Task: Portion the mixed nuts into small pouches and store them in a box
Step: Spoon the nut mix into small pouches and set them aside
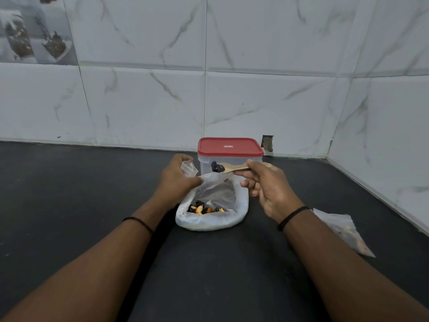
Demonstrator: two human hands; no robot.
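Observation:
A large clear plastic bag (240, 212) lies open on the black counter with mixed nuts (204, 209) at its bottom. My left hand (177, 180) pinches a small clear pouch (188, 168) together with the big bag's rim. My right hand (267, 187) grips a wooden spoon (234, 168) held level above the bag's mouth, with a few dark pieces (217, 168) on its bowl near the pouch. Behind them stands a clear box (204, 167) shut with a red lid (229, 147).
A filled small pouch (346, 231) lies on the counter at the right, near the side wall. White marble-pattern tile walls close the back and right. The dark counter (92, 187) stretches to the left.

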